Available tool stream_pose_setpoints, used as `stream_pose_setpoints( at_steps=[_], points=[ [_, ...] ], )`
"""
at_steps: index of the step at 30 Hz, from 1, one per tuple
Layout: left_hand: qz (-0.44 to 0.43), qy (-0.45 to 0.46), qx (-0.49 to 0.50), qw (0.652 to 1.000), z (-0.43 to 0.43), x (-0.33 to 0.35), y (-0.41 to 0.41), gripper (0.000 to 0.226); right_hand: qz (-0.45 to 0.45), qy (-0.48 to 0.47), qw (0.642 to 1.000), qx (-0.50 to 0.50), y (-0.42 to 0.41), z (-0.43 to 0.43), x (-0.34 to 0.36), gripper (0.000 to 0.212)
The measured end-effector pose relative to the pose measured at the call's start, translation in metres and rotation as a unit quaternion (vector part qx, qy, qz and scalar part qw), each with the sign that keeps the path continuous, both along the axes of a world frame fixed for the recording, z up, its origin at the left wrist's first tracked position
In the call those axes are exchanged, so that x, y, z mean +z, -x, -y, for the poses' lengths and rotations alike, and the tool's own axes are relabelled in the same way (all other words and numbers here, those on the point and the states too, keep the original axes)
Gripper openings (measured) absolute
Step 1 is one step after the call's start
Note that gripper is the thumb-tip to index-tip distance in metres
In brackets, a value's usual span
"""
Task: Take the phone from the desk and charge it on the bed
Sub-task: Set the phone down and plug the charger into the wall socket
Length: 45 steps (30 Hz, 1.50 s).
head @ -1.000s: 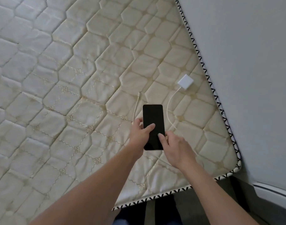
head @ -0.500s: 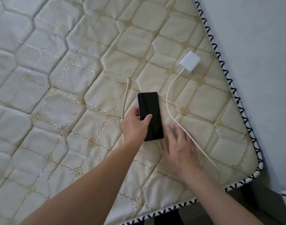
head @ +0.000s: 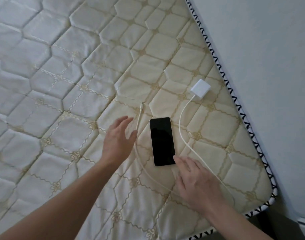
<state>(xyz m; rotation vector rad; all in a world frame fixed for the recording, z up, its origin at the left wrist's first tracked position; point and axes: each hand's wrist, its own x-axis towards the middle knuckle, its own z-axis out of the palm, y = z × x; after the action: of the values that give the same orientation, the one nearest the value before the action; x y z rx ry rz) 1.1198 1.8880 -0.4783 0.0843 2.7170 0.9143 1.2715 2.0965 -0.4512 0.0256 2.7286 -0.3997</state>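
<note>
A black-screened phone (head: 162, 141) lies flat, face up, on the cream quilted mattress (head: 79, 84). A white charger block (head: 200, 88) rests to its upper right, and its white cable (head: 183, 135) loops around the phone's right side and under my right hand. The cable's plug end (head: 141, 108) lies just left of the phone. My left hand (head: 119, 139) hovers open beside that plug end, holding nothing. My right hand (head: 196, 181) rests open on the mattress with a fingertip at the phone's lower right corner.
The mattress corner with black-and-white zigzag piping (head: 241, 108) runs along a pale wall (head: 269, 49) on the right. A dark floor gap (head: 269, 226) shows below the corner.
My left hand has let go of the phone, which now lies on the mattress, and has moved left toward the cable's plug end. My right hand has shifted to the phone's lower corner.
</note>
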Motion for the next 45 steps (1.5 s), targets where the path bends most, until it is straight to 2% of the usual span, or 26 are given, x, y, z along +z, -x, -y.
stream_pose_setpoints(
  at_steps=[3,6,9,13,22,27,31,35,39,45],
  points=[
    [0.014,0.131,-0.085,0.988,0.021,-0.008,0.030,0.066,-0.080,-0.009,0.997,0.005,0.031,-0.005,0.019,0.039],
    [0.109,0.235,-0.161,0.952,0.034,-0.018,0.050,0.089,-0.122,-0.034,0.991,-0.042,0.076,-0.021,0.023,0.030],
    [0.144,0.236,-0.180,0.944,0.038,-0.027,0.054,0.101,-0.106,-0.045,0.984,-0.132,0.121,-0.042,0.010,0.031],
    [0.142,0.225,-0.171,0.949,0.037,-0.027,0.054,0.100,-0.082,-0.054,0.970,-0.223,0.170,-0.063,-0.016,0.044],
    [0.151,0.221,-0.172,0.948,0.036,-0.023,0.057,0.102,-0.055,-0.151,0.944,-0.288,0.213,-0.062,-0.053,0.088],
    [0.144,0.219,-0.176,0.949,0.037,-0.028,0.056,0.102,-0.032,-0.173,0.924,-0.340,0.240,-0.063,-0.064,0.103],
    [0.139,0.213,-0.176,0.951,0.039,-0.032,0.055,0.103,-0.029,-0.162,0.926,-0.340,0.256,-0.069,-0.065,0.084],
    [0.140,0.211,-0.170,0.952,0.038,-0.031,0.055,0.104,-0.019,-0.172,0.943,-0.285,0.259,-0.077,-0.057,0.055],
    [0.131,0.212,-0.172,0.953,0.038,-0.033,0.054,0.104,-0.021,-0.106,0.956,-0.274,0.251,-0.089,-0.044,0.031],
    [0.133,0.219,-0.172,0.951,0.042,-0.037,0.056,0.107,-0.079,0.012,0.944,-0.321,0.209,-0.088,-0.018,0.034]
  ],
)
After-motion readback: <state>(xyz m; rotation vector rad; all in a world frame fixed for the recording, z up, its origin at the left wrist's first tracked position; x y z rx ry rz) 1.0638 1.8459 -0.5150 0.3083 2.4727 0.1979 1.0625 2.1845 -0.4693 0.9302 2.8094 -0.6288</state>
